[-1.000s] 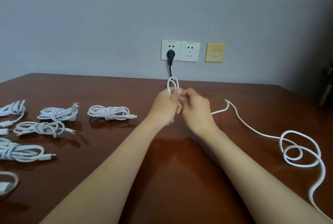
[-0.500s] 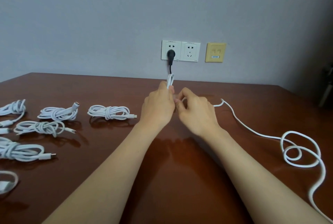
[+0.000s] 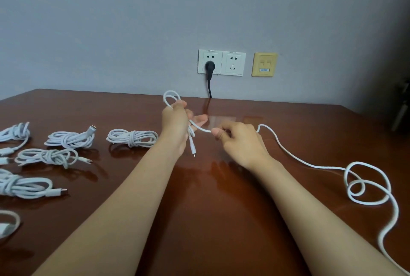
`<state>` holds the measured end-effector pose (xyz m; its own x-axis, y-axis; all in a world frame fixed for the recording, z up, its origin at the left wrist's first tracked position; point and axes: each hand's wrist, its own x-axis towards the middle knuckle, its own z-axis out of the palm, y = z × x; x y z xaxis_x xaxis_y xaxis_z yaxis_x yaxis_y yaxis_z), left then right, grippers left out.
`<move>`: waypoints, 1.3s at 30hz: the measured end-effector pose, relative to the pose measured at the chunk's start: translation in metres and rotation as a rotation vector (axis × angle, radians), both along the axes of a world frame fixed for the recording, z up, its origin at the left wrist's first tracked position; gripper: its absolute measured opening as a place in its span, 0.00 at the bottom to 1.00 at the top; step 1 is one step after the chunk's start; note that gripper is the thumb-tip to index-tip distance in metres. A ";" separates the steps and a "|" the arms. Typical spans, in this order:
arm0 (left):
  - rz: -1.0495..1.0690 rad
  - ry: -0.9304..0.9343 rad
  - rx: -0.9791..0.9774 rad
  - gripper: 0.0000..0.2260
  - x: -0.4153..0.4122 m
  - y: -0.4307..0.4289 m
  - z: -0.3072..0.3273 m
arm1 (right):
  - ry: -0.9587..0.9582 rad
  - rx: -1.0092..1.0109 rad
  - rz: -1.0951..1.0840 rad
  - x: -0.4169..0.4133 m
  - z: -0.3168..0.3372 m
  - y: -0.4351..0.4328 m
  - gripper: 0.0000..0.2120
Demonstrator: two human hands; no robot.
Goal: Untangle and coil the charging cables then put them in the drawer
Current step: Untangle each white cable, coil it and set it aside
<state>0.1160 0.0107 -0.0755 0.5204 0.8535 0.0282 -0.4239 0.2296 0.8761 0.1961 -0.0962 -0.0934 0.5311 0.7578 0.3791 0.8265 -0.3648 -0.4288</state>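
Note:
A long white charging cable (image 3: 295, 156) runs across the brown table (image 3: 210, 220). My left hand (image 3: 175, 122) grips a small coil of it, loops sticking out above the fist and the plug end (image 3: 192, 149) hanging below. My right hand (image 3: 239, 140) pinches the same cable a little to the right, with a short stretch between both hands. Beyond my right hand the cable trails right into loose loops (image 3: 366, 184) and off the lower right edge. No drawer is in view.
Several coiled white cables lie at the left: one (image 3: 132, 138) near my left forearm, others (image 3: 71, 139) (image 3: 46, 157) (image 3: 24, 187) further left. A black plug (image 3: 209, 68) sits in the wall socket, its cord dropping behind the table's far edge.
My hands have drawn apart: the left moved left and tilted, showing loops and the hanging plug end. The right moved right and down, sliding along the cable.

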 end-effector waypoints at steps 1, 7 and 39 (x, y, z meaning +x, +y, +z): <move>0.016 -0.002 -0.015 0.11 0.000 0.002 0.000 | 0.001 -0.003 0.005 0.000 0.001 -0.001 0.15; 0.077 0.080 -0.038 0.11 -0.005 0.010 0.005 | -0.097 0.052 0.000 -0.002 0.010 -0.009 0.18; -0.777 0.472 0.410 0.17 -0.014 -0.025 0.008 | 0.002 0.478 0.199 -0.006 0.010 -0.001 0.11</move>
<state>0.1022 -0.0141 -0.0673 0.9642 0.2414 -0.1095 0.1280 -0.0624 0.9898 0.1901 -0.0972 -0.0838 0.3957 0.5864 0.7067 0.8587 0.0365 -0.5111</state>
